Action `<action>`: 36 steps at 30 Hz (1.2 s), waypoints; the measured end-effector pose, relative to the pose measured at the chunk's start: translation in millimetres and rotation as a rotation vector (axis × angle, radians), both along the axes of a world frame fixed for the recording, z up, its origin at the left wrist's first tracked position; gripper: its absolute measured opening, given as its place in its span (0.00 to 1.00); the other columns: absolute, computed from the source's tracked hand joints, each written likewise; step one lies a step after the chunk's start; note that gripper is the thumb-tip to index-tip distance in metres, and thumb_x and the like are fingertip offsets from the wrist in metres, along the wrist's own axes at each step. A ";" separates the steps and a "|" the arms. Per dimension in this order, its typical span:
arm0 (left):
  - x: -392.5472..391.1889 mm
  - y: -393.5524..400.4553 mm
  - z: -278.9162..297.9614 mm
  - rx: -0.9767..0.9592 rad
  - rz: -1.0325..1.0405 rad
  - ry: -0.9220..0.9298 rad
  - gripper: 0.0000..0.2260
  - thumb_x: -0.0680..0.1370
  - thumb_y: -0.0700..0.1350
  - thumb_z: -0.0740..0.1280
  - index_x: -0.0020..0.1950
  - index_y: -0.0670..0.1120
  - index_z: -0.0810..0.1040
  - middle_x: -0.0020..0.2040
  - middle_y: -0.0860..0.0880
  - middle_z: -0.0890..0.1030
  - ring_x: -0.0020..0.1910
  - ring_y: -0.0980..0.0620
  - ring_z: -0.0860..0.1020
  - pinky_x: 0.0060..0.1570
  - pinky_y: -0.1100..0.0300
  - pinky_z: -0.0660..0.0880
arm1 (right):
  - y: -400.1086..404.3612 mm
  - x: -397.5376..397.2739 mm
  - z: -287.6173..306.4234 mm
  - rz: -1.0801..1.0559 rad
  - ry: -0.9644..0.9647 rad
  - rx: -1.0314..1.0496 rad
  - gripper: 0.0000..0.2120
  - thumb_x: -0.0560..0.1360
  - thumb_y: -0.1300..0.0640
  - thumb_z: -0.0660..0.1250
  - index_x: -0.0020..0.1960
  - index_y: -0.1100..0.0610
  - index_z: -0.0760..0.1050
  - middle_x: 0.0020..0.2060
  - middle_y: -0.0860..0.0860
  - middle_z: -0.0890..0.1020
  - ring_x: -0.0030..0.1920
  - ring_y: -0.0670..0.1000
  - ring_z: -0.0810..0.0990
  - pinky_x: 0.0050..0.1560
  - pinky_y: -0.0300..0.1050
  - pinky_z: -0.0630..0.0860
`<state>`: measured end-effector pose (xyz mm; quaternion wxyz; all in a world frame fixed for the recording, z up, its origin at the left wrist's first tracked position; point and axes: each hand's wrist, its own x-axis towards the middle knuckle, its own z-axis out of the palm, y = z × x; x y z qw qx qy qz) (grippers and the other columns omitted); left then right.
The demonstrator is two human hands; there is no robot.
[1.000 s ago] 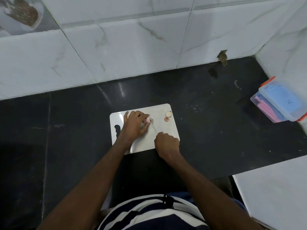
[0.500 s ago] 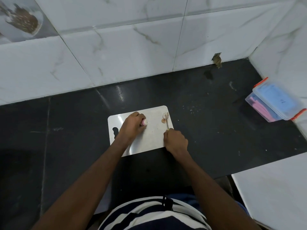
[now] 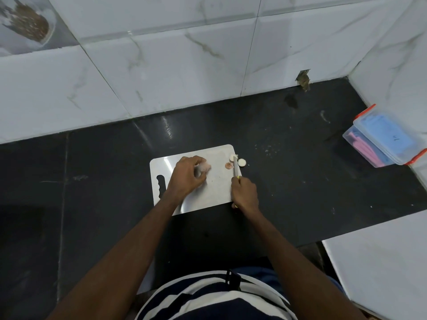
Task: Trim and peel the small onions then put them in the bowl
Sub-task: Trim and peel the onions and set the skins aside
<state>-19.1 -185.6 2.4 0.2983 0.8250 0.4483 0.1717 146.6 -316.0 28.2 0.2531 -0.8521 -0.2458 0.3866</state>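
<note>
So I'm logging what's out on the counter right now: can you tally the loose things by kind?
Cutting board: 1
Knife: 1
Onion in the left hand: 1
Cut onion trimmings: 3
Lidded plastic box: 1
Total: 7

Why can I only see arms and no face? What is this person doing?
The camera sits on the person's head and looks down, so you see only their arms and striped shirt. On the dark counter lies a shiny cutting board. The left hand holds a small pinkish onion on it. The right hand grips a knife, whose tip is among cut-off onion bits at the board's far right corner. A clear box sits far right. No bowl is in view.
</note>
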 end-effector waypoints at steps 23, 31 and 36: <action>-2.5 2.7 0.3 0.048 -0.028 -0.101 0.10 0.81 0.44 0.77 0.61 0.45 0.89 0.55 0.46 0.90 0.52 0.45 0.86 0.58 0.51 0.82 | 28.5 -44.0 -15.7 0.577 -0.579 -0.057 0.18 0.88 0.47 0.51 0.59 0.58 0.73 0.52 0.57 0.83 0.51 0.63 0.84 0.43 0.52 0.68; -3.3 2.5 -9.1 0.066 -0.015 -0.071 0.09 0.82 0.44 0.76 0.58 0.41 0.88 0.53 0.42 0.90 0.51 0.41 0.87 0.57 0.52 0.80 | 33.4 -49.2 -19.6 0.567 -0.619 -0.072 0.15 0.88 0.50 0.52 0.59 0.58 0.73 0.51 0.56 0.84 0.49 0.62 0.85 0.42 0.49 0.67; -4.1 2.3 -7.0 0.088 -0.017 -0.131 0.09 0.81 0.42 0.77 0.59 0.41 0.89 0.54 0.41 0.90 0.52 0.40 0.88 0.59 0.56 0.78 | 38.8 -50.7 -23.4 0.591 -0.616 -0.090 0.12 0.87 0.53 0.54 0.60 0.58 0.73 0.52 0.56 0.84 0.50 0.61 0.85 0.42 0.49 0.67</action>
